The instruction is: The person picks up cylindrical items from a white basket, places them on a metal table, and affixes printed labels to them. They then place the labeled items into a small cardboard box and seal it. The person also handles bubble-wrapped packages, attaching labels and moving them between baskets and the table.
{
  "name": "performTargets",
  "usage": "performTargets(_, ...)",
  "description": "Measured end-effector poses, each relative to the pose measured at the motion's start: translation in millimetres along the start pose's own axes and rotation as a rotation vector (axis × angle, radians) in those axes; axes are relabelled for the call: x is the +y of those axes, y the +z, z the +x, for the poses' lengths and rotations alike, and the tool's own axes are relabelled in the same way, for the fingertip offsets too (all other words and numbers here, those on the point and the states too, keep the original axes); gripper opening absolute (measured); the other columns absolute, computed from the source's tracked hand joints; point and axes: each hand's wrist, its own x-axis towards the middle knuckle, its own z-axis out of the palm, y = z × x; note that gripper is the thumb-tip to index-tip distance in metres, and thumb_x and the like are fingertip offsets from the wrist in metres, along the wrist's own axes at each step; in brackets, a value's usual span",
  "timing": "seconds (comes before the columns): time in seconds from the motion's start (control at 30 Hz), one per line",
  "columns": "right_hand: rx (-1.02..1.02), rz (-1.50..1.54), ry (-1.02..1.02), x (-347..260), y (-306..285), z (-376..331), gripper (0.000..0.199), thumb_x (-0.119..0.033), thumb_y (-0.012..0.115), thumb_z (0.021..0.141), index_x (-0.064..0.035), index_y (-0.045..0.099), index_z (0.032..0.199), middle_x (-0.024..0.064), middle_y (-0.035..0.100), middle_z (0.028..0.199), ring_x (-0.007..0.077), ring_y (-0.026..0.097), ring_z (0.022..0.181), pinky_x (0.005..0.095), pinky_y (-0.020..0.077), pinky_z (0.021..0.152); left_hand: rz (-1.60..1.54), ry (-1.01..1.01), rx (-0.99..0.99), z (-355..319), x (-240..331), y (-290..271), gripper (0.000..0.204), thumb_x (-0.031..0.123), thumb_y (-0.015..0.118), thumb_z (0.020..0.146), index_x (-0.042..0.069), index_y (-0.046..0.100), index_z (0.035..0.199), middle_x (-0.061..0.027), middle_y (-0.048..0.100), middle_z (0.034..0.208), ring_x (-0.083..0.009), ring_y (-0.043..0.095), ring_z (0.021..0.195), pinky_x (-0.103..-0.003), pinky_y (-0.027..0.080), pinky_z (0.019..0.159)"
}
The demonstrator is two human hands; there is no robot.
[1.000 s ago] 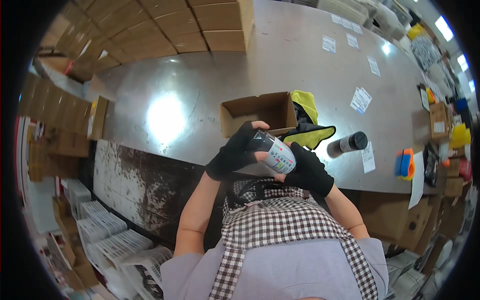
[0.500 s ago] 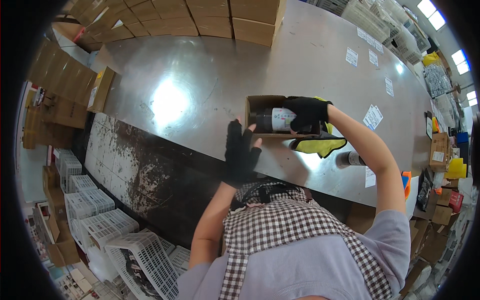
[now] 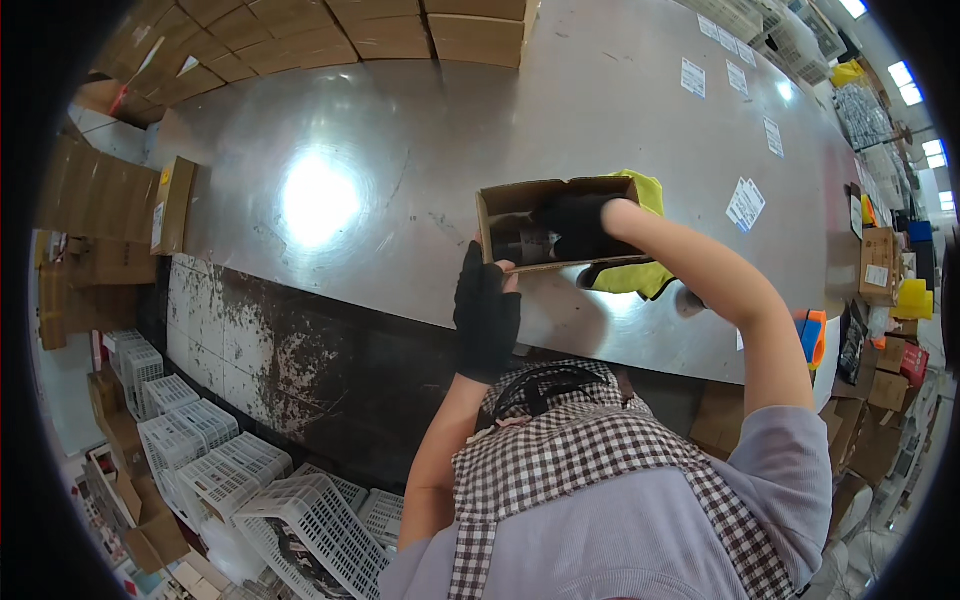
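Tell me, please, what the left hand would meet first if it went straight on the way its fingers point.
The left hand would likely meet the open cardboard box, at its near left corner; they seem to touch there, though depth is unclear.

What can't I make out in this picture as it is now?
In the head view:
- Right hand: fingertips hidden by its own back, inside the cardboard box, so its grip can't be told.
- Dark container in the box: one end covered by that hand.
- Bottle: mostly hidden behind the right forearm.
- Stacked cartons: cut off by the top edge.
- Paper labels: print too small.
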Motion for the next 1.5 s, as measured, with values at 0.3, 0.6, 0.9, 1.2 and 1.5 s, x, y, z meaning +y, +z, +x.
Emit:
performTargets(0.3, 0.659, 0.150, 0.799, 141.6, 176.5, -229.3, 0.066, -0.029, 0.078, 0.060, -0.0008, 0.053, 0.115, 0.0201, 0.055, 0.112, 0.0352, 0.056, 0.102, 0.0413, 0.0465, 0.085, -0.029, -0.009, -0.087, 1.6, 6.8, -10.2, 0.023, 0.014, 0.055, 0.087, 0.006, 0.054, 0.108, -0.0255, 0.048, 0.124, -0.0399, 0.037, 0.125, -0.043, 0.035, 0.097)
performTargets(0.6, 0.968, 0.535, 0.610, 87.6, 198.0, -229.5, 0.058, -0.013, 0.079, 0.058, -0.0038, 0.050, 0.107, 0.0095, 0.057, 0.096, 0.0233, 0.058, 0.087, 0.0321, 0.0468, 0.078, -0.043, 0.312, 0.213, -3.8, 22.4, -22.6, 0.051, 0.011, 0.059, 0.082, -0.001, 0.041, 0.127, -0.0265, 0.037, 0.133, -0.0376, 0.036, 0.125, -0.042, 0.030, 0.103)
performTargets(0.9, 0.675, 1.313, -0.022, -4.1, 91.1, -190.0, 0.062, -0.014, 0.076, 0.066, -0.0082, 0.046, 0.121, 0.0050, 0.056, 0.102, 0.0112, 0.055, 0.082, 0.0233, 0.0467, 0.066, -0.582, -0.001, -0.794, -19.0, 104.3, -6.9, 0.081, 0.012, 0.073, 0.067, 0.002, 0.030, 0.136, -0.0114, 0.051, 0.119, -0.0211, 0.052, 0.108, -0.033, 0.040, 0.094)
performTargets(1.2, 0.533, 1.668, -0.216, -45.0, 127.7, -119.5, 0.054, -0.021, 0.063, 0.081, 0.0007, 0.043, 0.127, 0.0084, 0.057, 0.108, 0.0157, 0.055, 0.096, 0.0282, 0.0469, 0.080, -1.144, -0.537, -0.645, -47.5, 72.5, -23.2, 0.070, 0.023, 0.060, 0.077, 0.002, 0.027, 0.136, -0.0153, 0.048, 0.125, -0.0246, 0.050, 0.114, -0.036, 0.041, 0.096)
performTargets(1.5, 0.518, 1.702, -0.208, -69.1, 133.1, -115.5, 0.059, -0.021, 0.062, 0.083, -0.0010, 0.037, 0.133, 0.0105, 0.051, 0.124, 0.0179, 0.047, 0.114, 0.0310, 0.0373, 0.096, -1.146, -0.586, -0.615, -64.3, 60.5, -22.6, 0.077, 0.025, 0.061, 0.072, 0.003, 0.026, 0.137, -0.0152, 0.043, 0.130, -0.0254, 0.043, 0.122, -0.038, 0.034, 0.103)
